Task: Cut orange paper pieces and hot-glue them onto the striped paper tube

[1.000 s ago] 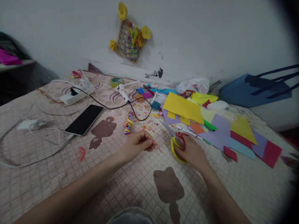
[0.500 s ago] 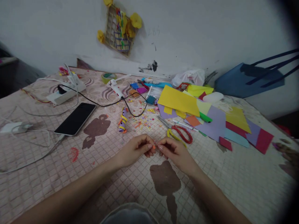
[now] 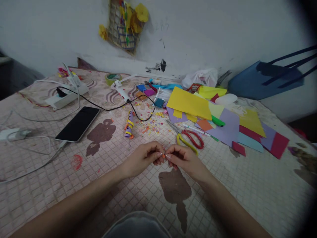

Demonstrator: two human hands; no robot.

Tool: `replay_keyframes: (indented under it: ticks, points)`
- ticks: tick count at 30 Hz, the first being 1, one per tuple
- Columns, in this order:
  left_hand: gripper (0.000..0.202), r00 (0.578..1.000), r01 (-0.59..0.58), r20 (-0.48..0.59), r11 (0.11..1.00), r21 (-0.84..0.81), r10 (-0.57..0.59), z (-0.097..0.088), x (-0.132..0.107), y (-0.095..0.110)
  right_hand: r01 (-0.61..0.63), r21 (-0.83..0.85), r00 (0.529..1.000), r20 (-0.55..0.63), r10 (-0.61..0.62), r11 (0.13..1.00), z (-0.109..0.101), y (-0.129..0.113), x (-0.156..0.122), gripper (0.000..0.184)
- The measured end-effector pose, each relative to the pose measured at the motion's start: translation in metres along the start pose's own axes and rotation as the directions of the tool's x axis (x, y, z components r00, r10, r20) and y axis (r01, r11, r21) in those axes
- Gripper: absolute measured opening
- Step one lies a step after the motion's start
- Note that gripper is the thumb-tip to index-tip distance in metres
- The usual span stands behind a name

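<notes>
And the scissors (image 3: pixel 182 133) have been let go! A second ago their handles were gripped in the right hand (image 3: pixel 189 162); now they are seen lying on the patterned cloth (image 3: pixel 247 185), at two o'clock from the joined fingertips, blades pointed toward ten o'clock. The right hand has been brought in to meet the left hand (image 3: pixel 142 158), so the cutting tool has been given up and fine fingertip handling has been taken up.

At the very centre, a small orange piece (image 3: pixel 163 156) is held in a narrow pinch of the left thumb and finger. The right thumb and finger are drawn just as narrow against it; the piece seems to be gripped from that side too, though the contact is covered. Since the last half second, hardly any shift of the hands can be made out.

Out at ten o'clock, the purple roll (image 3: pixel 129 125), banded in yellow, is left untouched; at eleven, coloured scraps (image 3: pixel 152 127) are strewn, with the glue gun (image 3: pixel 120 91) laid down beyond them.

Now for what is denied to the eye: most of the orange piece is masked by fingers, and its shape cannot be told. The wall hanging (image 3: pixel 126 26), toward eleven o'clock, is cut off at the top, and the blue bag's straps (image 3: pixel 289 62), toward two, are cropped at the edge.
</notes>
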State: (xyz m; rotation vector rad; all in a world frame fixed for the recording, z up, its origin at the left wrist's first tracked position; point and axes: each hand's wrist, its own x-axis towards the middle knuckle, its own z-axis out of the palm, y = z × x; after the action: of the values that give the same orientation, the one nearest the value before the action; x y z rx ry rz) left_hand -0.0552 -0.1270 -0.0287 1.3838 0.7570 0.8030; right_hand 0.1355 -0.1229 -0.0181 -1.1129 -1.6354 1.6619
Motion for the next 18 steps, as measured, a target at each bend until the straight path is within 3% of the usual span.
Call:
replay_keyframes:
  ticks: [18]
  points:
    - [0.012,1.000,-0.013,0.028,0.995,0.096,0.011,-0.0002,-0.0013,0.0037,0.001,-0.021,1.000,0.028,-0.001,1.000,0.0000,0.0012,0.0009,0.016]
